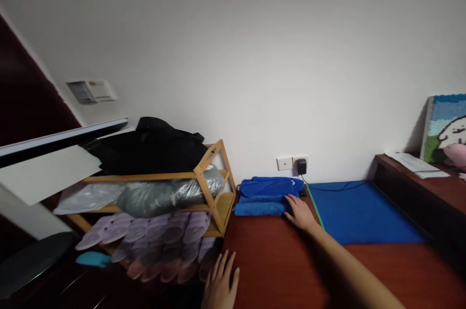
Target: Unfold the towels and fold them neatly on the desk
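Observation:
Blue folded cloths (260, 205) lie in a stack at the back left of the reddish-brown wooden table (273, 260), against the wall. The rear one (267, 186) is darker and carries a small white mark. My right hand (301, 213) reaches to the right end of the stack. Its fingers are stretched out and appear to touch the front cloth, without a visible grip. At the table's left edge is my left hand (220, 283), fingers spread and nothing in them; its wrist is cut off by the frame.
Left of the table stands a wooden rack (214, 202) with a black bag (153, 148), plastic-wrapped bundles and several lilac slippers (176, 226). A blue mat (360, 212) lies on the right, a charger (301, 166) and its cable behind it. A raised shelf (411, 175) borders the right.

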Demonstrator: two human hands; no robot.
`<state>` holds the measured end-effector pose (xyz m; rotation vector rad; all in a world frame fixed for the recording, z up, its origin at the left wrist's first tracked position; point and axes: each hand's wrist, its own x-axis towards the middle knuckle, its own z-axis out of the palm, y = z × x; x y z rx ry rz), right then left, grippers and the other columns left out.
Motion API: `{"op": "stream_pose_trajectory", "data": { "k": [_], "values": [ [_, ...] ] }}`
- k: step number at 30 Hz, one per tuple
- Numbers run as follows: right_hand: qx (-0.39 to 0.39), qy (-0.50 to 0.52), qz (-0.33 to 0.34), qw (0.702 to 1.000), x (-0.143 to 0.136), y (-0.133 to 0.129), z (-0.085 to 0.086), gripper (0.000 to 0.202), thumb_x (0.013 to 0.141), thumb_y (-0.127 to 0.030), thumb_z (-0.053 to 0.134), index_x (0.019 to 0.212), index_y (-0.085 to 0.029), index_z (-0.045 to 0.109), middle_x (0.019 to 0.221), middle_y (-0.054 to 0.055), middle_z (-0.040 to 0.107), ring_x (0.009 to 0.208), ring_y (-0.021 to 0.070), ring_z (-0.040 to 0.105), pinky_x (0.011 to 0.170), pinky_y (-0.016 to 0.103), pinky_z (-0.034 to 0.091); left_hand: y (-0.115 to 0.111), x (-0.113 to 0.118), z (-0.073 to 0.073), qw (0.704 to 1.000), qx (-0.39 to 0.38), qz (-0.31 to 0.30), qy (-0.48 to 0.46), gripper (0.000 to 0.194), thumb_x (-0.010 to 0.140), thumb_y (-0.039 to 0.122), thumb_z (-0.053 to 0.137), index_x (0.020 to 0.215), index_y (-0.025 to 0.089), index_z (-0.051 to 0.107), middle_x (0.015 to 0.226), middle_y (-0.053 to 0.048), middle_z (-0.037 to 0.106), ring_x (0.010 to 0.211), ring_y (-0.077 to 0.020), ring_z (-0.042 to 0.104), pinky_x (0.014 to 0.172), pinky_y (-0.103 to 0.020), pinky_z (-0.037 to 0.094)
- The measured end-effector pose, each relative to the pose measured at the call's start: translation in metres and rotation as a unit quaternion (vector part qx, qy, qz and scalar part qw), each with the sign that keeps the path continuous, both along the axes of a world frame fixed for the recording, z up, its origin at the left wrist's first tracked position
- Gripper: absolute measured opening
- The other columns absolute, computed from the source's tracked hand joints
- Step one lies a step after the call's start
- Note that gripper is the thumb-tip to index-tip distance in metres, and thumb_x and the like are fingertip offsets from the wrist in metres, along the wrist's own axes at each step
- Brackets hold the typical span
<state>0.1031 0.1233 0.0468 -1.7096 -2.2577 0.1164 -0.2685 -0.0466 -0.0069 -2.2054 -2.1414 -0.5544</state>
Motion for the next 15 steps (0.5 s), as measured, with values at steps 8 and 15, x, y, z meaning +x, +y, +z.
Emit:
{"op": "stream_pose_trajectory", "data": {
  "k": [8, 15],
  "values": [
    [-0.010, -0.011, -0.035, 0.999, -0.052, -0.010, 0.008, 0.060, 0.095, -0.030, 0.055, 0.154, -0.018, 0.049, 0.139, 0.021, 0.062, 0.127, 0.0383, 0.057, 0.106, 0.048, 0.044, -0.007, 0.009, 0.008, 1.000, -0.023, 0.013, -0.010, 0.054, 0.104, 0.040, 0.039, 0.154, 0.030, 0.055, 0.165, -0.001, 0.049, 0.155, -0.0269, 0.040, 0.126, -0.051, 0.037],
    [0.027, 0.019, 0.091, 0.995, -0.054, -0.084, -0.001, 0.041, 0.093, -0.026, 0.057, 0.133, -0.023, 0.066, 0.131, 0.012, 0.066, 0.118, 0.0294, 0.061, 0.105, 0.040, 0.048, -0.009, 0.012, 0.012, 1.000, -0.016, 0.014, -0.008, 0.053, 0.103, 0.037, 0.041, 0.154, 0.028, 0.055, 0.166, -0.002, 0.048, 0.156, -0.0254, 0.039, 0.127, -0.048, 0.036]
  ]
}}
